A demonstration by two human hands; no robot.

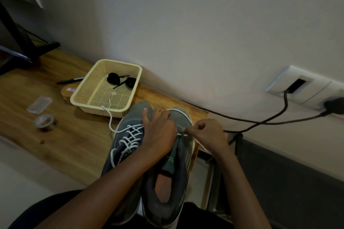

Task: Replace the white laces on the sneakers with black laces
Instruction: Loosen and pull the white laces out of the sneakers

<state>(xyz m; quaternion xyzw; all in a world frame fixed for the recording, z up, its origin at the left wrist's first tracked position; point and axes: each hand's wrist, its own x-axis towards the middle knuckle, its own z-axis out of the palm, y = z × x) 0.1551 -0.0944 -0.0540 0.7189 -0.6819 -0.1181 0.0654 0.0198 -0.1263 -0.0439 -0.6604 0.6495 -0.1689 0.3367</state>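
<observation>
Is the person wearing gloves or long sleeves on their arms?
No. The left hand and right hand are bare: no gloves, rings or watch showing. No sleeves come into view either, right down to the picture's edge.

Two sneakers [128,132] — two black lace coils [113,78] — one basket [79,96].

Upper of sneakers [133,113] slate grey-blue, soles pale. Criss-crossed white laces [130,136] on left shoe. Coiled black laces [121,81] in cream basket [78,96], fine perforated mesh. Honey-brown wood-grain worktop [55,145]. Black pen [70,80], black cable [260,121], off-white wall [204,33].
</observation>
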